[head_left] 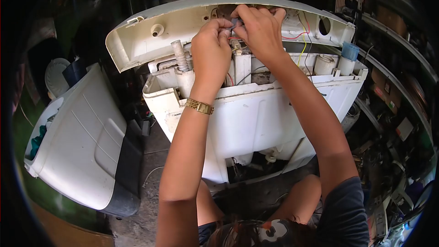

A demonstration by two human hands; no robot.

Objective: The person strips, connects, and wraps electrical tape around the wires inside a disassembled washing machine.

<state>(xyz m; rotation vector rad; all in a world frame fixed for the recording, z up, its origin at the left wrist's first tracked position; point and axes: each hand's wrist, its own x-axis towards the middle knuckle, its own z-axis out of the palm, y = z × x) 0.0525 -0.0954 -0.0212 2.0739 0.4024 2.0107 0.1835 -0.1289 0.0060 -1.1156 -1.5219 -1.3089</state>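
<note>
The lifted control panel (pixel 132 48) of a white twin-tub washing machine (pixel 247 123) lies underside-out along the top of the machine body. At the middle of this panel, my left hand (pixel 211 48) has thumb and fingertips pinched together on a thin dark grey wire (pixel 233 26). My right hand (pixel 263 32) is close beside it, its thumb and index finger closed on the same wire; its other fingers bend over toward the panel. Red wire (pixel 295 36) and yellow wire (pixel 302 51) hang to the right. Fingers partly hide the wire's ends.
A ribbed grey hose (pixel 180 55) stands upright at the machine's left, a blue cap (pixel 350 51) at its right. Another white washer body (pixel 82 137) with a dark base leans at the left. Cluttered metal shelves (pixel 402 45) line the right side.
</note>
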